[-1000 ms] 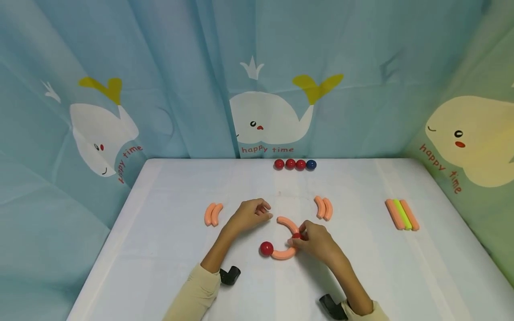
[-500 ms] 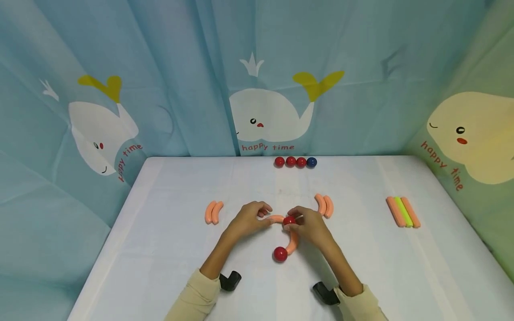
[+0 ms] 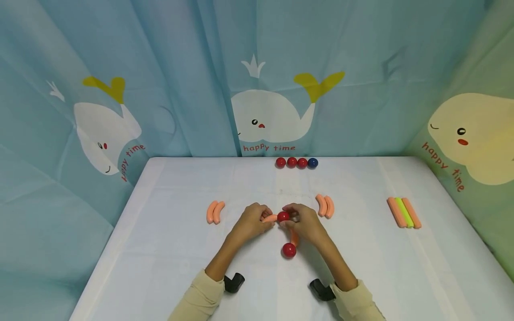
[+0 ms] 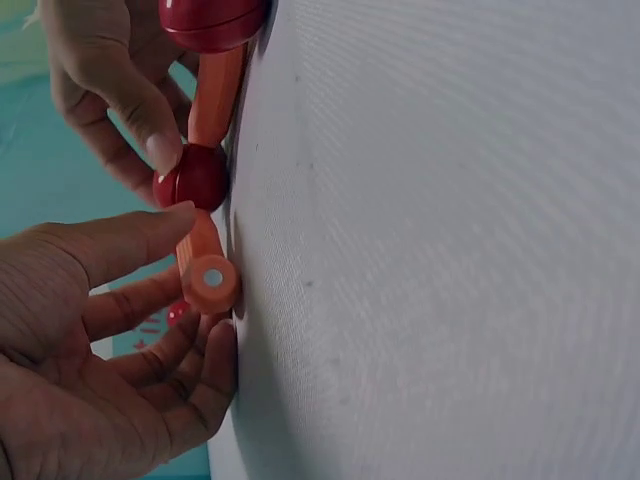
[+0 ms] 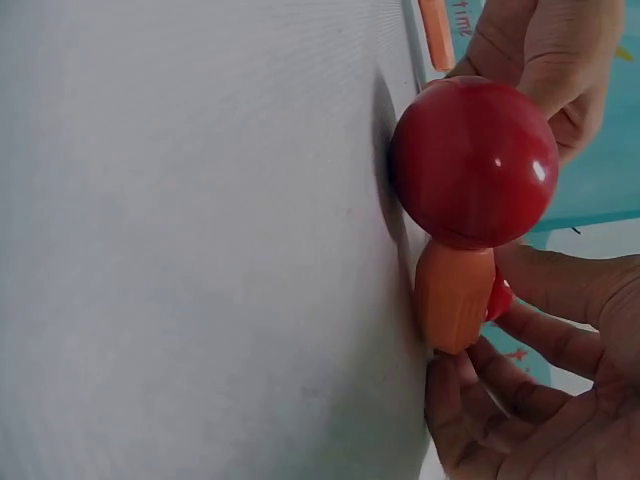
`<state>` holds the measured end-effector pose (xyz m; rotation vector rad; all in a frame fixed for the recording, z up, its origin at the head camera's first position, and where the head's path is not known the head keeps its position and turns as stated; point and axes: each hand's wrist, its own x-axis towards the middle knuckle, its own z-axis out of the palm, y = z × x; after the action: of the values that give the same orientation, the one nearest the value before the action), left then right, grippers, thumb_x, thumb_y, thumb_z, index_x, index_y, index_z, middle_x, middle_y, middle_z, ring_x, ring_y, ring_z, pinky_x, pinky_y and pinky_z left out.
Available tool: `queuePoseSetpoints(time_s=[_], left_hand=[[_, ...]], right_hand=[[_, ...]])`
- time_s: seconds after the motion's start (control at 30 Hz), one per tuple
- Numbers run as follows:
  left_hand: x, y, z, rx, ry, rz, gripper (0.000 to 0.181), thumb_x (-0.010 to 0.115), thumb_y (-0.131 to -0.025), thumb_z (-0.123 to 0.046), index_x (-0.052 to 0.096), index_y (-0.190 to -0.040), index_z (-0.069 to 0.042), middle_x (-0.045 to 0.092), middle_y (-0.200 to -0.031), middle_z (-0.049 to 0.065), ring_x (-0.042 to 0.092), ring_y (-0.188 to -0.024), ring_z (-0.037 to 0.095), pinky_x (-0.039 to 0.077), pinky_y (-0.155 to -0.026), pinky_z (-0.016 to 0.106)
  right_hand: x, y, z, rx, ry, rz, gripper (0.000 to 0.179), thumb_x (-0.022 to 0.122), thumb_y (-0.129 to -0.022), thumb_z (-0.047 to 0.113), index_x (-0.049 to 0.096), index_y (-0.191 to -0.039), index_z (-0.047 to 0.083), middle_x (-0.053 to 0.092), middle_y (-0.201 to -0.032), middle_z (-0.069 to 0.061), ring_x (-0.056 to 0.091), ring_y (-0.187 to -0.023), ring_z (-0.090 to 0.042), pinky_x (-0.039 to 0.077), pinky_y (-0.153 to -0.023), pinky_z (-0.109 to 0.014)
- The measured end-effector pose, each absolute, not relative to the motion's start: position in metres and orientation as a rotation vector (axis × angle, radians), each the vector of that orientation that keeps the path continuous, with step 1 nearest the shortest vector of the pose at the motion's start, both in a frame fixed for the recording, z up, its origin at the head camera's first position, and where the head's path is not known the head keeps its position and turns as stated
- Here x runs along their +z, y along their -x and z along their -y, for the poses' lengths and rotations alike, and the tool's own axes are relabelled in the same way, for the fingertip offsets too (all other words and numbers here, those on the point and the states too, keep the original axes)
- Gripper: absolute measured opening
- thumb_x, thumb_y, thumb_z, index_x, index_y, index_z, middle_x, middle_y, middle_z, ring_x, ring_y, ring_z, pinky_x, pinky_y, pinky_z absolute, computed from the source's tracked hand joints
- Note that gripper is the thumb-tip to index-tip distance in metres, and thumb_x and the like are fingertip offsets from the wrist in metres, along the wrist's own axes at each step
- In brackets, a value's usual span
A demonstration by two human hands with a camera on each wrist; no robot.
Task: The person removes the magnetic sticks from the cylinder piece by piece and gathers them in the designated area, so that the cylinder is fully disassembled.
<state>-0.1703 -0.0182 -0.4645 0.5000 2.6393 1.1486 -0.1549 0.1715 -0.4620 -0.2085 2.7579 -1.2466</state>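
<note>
Near the table's middle, my left hand (image 3: 250,221) pinches a curved orange rod (image 3: 270,218) between thumb and fingers. A silver disc shows in that rod's free end in the left wrist view. Its other end meets a red ball (image 3: 283,216), which my right hand (image 3: 305,223) holds between thumb and fingertips. From this ball a second curved orange rod (image 3: 295,238) runs toward me, partly hidden by the right hand. Another red ball (image 3: 289,250) sits at its near end and looks large in the right wrist view.
Two curved orange rods (image 3: 215,212) lie to the left, another pair (image 3: 325,206) to the right. Farther right are straight orange and green sticks (image 3: 404,212). Red balls (image 3: 292,162) and a blue ball (image 3: 312,163) line the table's back edge, before a whale-print curtain (image 3: 273,116).
My right hand has shifted left and away from me with the held ball, turning the joined rods. The left hand, apart from them a second ago, now grips the far rod.
</note>
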Motion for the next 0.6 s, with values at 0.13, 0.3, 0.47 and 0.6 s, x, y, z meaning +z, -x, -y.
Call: queuePoseSetpoints(time_s=[0.13,0.3,0.47,0.6], left_hand=[[-0.465,0.1708,0.016,1.109,-0.514,-2.683,0.023,0.077,-0.083,-0.012,0.07,-0.102,-0.002,0.059,-0.088,0.008,0.049,-0.075,0.012,0.043,-0.064,0.021],[-0.467,0.1723,0.0132,1.066,-0.52,-2.739,0.019,0.077,-0.082,-0.012,0.071,-0.098,-0.004,0.058,-0.083,0.006,0.049,-0.073,0.012,0.041,-0.064,0.023],[-0.4684,0.1743,0.0113,1.037,-0.524,-2.77,0.016,0.078,-0.082,-0.013,0.072,-0.095,-0.006,0.057,-0.08,0.004,0.049,-0.071,0.011,0.041,-0.061,0.022],[-0.4674,0.1748,0.0117,1.043,-0.533,-2.778,0.012,0.077,-0.083,-0.014,0.073,-0.092,-0.006,0.058,-0.079,0.004,0.05,-0.069,0.011,0.042,-0.06,0.022]], right_hand=[[-0.464,0.1568,-0.1703,-1.182,0.232,-2.796,0.036,0.079,-0.08,0.008,0.067,-0.113,0.001,0.068,-0.102,-0.013,0.062,-0.092,-0.023,0.053,-0.08,-0.036],[-0.4649,0.1601,-0.1688,-1.157,0.242,-2.802,0.033,0.08,-0.078,0.008,0.067,-0.109,0.002,0.067,-0.098,-0.012,0.06,-0.089,-0.021,0.052,-0.079,-0.036],[-0.4618,0.1608,-0.1678,-1.142,0.239,-2.804,0.03,0.081,-0.078,0.01,0.067,-0.104,0.003,0.067,-0.095,-0.01,0.058,-0.088,-0.021,0.05,-0.079,-0.036],[-0.4613,0.1623,-0.1681,-1.12,0.229,-2.789,0.031,0.081,-0.078,0.011,0.066,-0.104,0.003,0.066,-0.095,-0.009,0.057,-0.087,-0.02,0.05,-0.078,-0.035]])
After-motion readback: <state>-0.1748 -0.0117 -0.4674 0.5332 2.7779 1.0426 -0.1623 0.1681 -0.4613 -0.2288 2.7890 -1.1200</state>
